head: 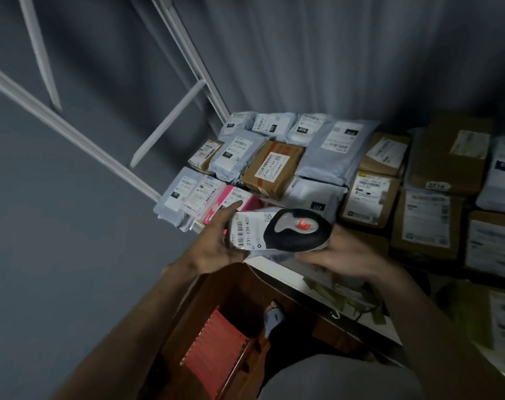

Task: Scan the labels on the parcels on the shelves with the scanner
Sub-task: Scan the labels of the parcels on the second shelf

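My left hand grips the left end of a grey poly-bag parcel whose white label reads 231-239 K01. My right hand holds a black and white scanner by its handle, its head lying over the right part of that label, red mark on top. Both are just above the shelf's front edge. Behind them several labelled parcels fill the shelf: grey bags, a pink one and a brown box.
More cardboard boxes and white bags crowd the shelf's right side. White metal rack bars rise at the left before a grey wall. Below lie a wooden floor, a red ribbed item and a foot in a sandal.
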